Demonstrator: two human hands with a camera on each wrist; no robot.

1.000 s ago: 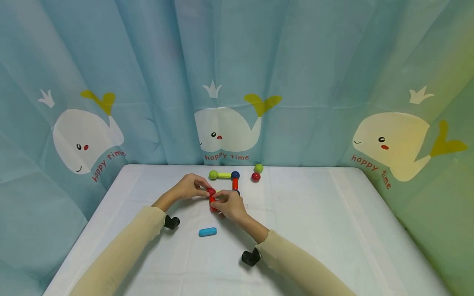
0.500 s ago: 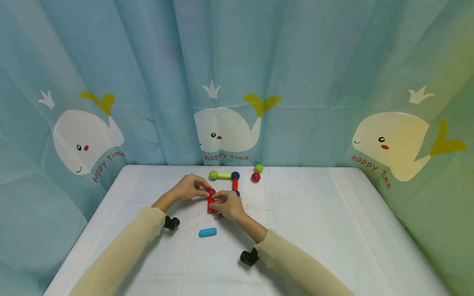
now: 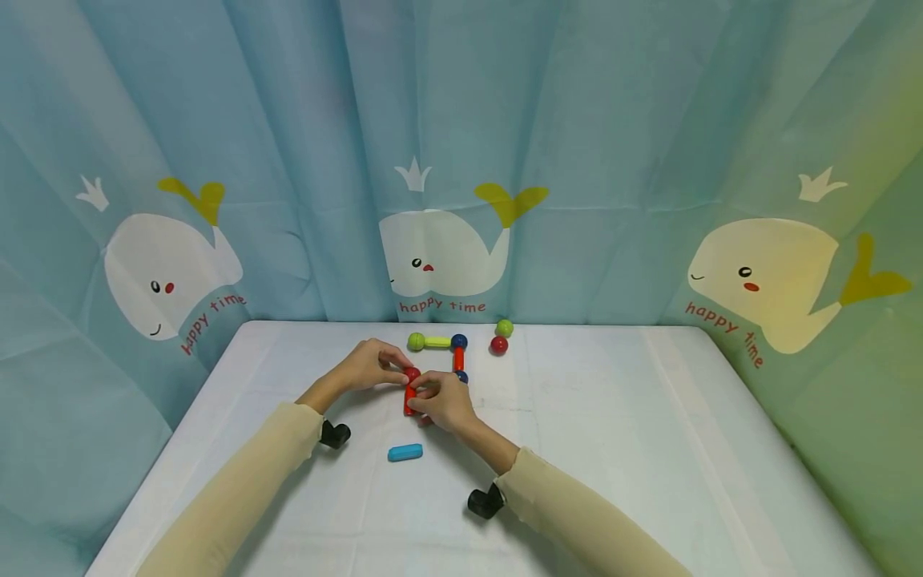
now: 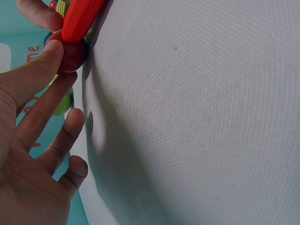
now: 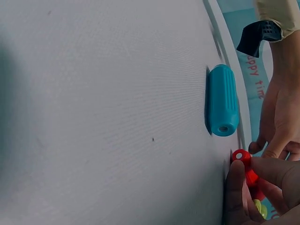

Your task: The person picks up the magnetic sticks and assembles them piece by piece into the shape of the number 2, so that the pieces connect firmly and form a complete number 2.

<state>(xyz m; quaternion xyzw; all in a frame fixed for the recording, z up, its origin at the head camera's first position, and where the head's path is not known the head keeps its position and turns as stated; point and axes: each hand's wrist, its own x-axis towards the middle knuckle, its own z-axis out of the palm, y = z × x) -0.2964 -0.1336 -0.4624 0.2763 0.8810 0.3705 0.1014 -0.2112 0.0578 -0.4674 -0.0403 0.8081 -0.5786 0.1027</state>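
Note:
My left hand (image 3: 369, 365) pinches a dark red ball (image 4: 72, 55) between thumb and fingertips, its other fingers loosely spread. Against that ball lies one end of a red ridged rod (image 4: 80, 19). My right hand (image 3: 449, 401) pinches this rod with thumb and fingers, and its near end shows a pale round spot in the right wrist view. Beyond the right hand, a red rod (image 3: 458, 359) links two dark blue balls. From the farther blue ball (image 3: 459, 342), a yellow-green rod (image 3: 437, 342) runs left to a green ball (image 3: 416, 341). The right hand partly covers the nearer pieces.
A light blue rod (image 3: 405, 453) lies on the white tabletop (image 3: 613, 449), nearer than the hands. At the back, a loose green ball (image 3: 504, 328) and a red ball (image 3: 499, 345) sit right of the linked pieces. A blue whale-print curtain (image 3: 613, 120) stands behind.
The near end of the red rod has swung slightly left with the right hand, so the rod points more directly toward the front. The left hand stays on the red ball.

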